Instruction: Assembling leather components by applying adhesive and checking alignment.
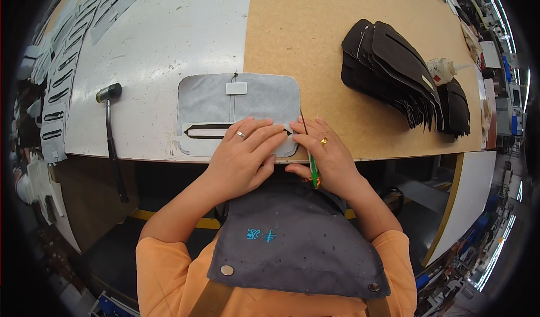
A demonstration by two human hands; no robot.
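Observation:
A grey flat panel with rounded corners (205, 99) lies at the table's front edge. It has a dark-edged slot (209, 132) along its near part and a small pale rectangular patch (236, 88) above. My left hand (247, 151) rests on the near strip, fingers stretched out over the slot's right part. At the panel's right edge, my right hand (329, 156) presses its fingertips beside the left one's. Tucked in the right hand is a slim pointed tool with a green and orange handle (313, 168), its thin dark tip pointing away from me. Its full shape is hidden.
A black-handled mallet (110, 131) lies to the left, its handle overhanging the front edge. Slotted grey pieces (59, 92) line the far left. Dark leather pieces (388, 69) are stacked at right, with a whitish squeeze bottle (441, 70) beside them.

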